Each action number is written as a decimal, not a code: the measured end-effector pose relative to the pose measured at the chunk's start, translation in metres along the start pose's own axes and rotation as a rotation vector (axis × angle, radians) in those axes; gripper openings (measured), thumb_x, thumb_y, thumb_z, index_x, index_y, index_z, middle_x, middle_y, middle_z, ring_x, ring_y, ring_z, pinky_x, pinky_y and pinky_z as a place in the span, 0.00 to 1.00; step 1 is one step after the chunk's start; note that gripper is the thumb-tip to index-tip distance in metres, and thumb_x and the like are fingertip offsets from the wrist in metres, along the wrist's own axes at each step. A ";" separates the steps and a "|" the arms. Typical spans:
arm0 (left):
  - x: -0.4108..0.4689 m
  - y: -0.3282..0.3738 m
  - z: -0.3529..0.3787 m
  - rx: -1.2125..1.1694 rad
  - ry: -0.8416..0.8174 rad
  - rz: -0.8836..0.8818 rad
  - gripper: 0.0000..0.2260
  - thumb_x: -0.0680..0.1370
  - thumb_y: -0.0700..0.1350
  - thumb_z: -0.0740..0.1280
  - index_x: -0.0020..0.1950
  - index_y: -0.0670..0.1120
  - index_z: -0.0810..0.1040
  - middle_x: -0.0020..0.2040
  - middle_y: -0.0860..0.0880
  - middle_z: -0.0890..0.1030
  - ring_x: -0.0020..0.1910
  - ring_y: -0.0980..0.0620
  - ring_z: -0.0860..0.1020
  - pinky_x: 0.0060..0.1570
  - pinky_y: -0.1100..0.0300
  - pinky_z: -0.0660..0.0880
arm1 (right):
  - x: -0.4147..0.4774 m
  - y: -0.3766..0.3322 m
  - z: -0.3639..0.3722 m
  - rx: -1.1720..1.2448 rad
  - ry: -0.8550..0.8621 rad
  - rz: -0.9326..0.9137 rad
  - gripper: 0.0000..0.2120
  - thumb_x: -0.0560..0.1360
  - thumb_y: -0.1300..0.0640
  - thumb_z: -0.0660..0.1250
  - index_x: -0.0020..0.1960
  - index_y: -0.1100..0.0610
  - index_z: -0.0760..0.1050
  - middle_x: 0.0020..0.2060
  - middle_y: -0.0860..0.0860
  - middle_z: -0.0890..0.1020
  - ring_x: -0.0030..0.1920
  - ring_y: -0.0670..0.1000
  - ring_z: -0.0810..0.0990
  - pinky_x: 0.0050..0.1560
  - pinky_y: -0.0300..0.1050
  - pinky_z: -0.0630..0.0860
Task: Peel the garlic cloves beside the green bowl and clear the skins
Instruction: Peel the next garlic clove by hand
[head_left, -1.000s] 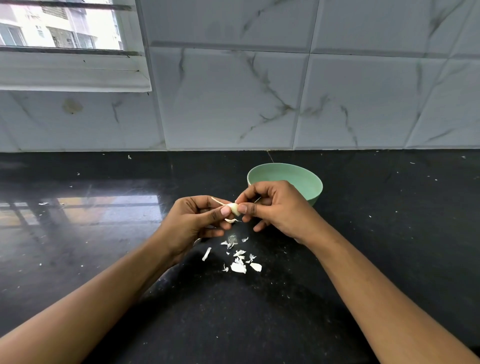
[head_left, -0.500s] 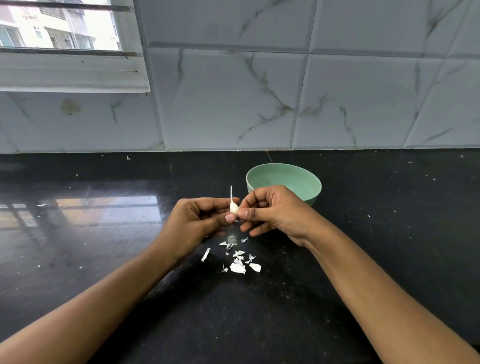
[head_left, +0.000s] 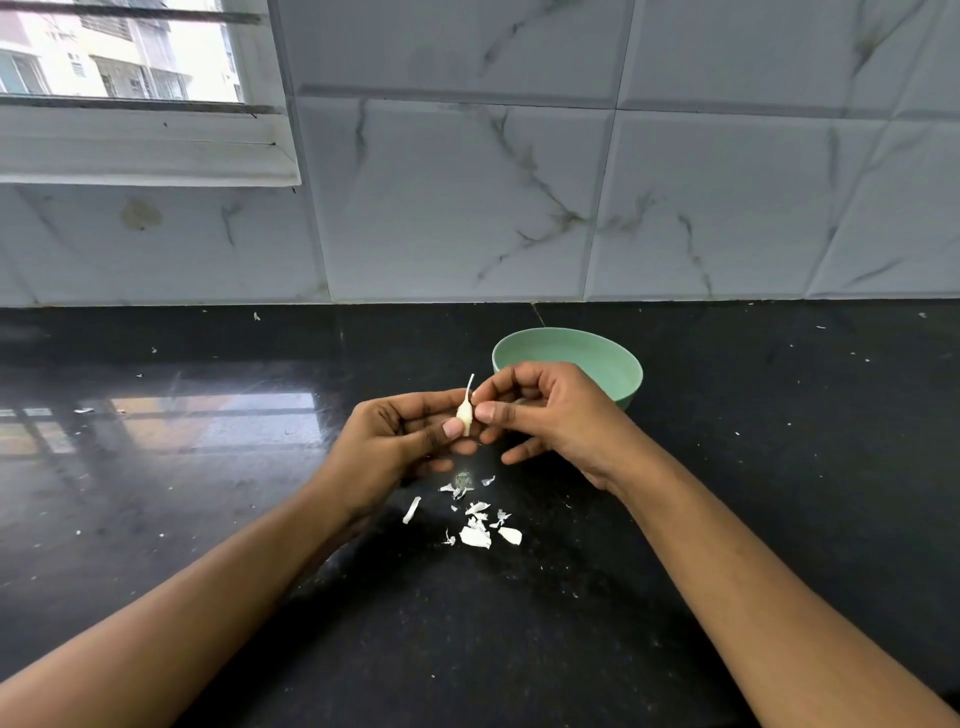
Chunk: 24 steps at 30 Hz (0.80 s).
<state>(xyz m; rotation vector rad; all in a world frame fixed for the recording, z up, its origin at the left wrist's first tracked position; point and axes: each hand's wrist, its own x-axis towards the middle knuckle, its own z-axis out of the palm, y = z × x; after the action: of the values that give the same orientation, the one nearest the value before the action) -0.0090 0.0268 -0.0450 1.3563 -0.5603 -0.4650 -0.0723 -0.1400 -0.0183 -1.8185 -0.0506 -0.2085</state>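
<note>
Fingertips (head_left: 485, 412) of both hands meet on one clove (head_left: 464, 414). My left hand (head_left: 395, 447) curls round it, thumb pressed to its lower side. My right hand (head_left: 550, 415) pinches its upper side between thumb and forefinger, with the other fingers loosely bent. The clove stands upright between the two thumbs, held above the counter (head_left: 208, 467) and just in front of the bowl (head_left: 618, 374). A thin stalk (head_left: 470, 384) of skin sticks up from its tip.

I judge the clove light and firm, and a little slick where it is bare. The left pinch belongs on the fat lower body while the right takes the papery skin, which is dry, brittle and likely to tear in flakes. The stalk looks like the best tab to pull. How much skin clings to the far side I cannot tell. Loose skins (head_left: 475, 535) lie scattered on the counter below my hands, nearer me than the bowl.
</note>
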 end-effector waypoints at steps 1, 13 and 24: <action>0.001 0.000 -0.001 -0.035 0.015 -0.023 0.12 0.72 0.38 0.67 0.55 0.45 0.80 0.41 0.47 0.85 0.39 0.57 0.83 0.32 0.70 0.76 | 0.001 0.001 0.000 -0.148 0.058 -0.111 0.05 0.72 0.63 0.72 0.45 0.55 0.79 0.36 0.48 0.83 0.38 0.44 0.83 0.37 0.44 0.81; 0.003 0.003 -0.002 -0.183 0.023 -0.143 0.12 0.68 0.41 0.68 0.50 0.44 0.82 0.41 0.47 0.85 0.38 0.58 0.83 0.29 0.70 0.76 | -0.002 0.003 0.009 -0.613 0.160 -0.550 0.24 0.71 0.60 0.73 0.59 0.44 0.65 0.42 0.43 0.81 0.43 0.42 0.81 0.42 0.32 0.77; 0.002 0.004 0.000 -0.135 0.086 -0.089 0.13 0.66 0.41 0.70 0.49 0.43 0.80 0.38 0.46 0.85 0.36 0.56 0.83 0.30 0.69 0.76 | -0.003 0.004 0.012 -0.706 0.179 -0.631 0.25 0.72 0.60 0.71 0.62 0.46 0.63 0.44 0.47 0.83 0.42 0.44 0.83 0.44 0.44 0.81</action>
<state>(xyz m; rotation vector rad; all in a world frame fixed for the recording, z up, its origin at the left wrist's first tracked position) -0.0073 0.0266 -0.0413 1.2688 -0.3919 -0.5058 -0.0733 -0.1293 -0.0251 -2.4275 -0.4782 -0.9271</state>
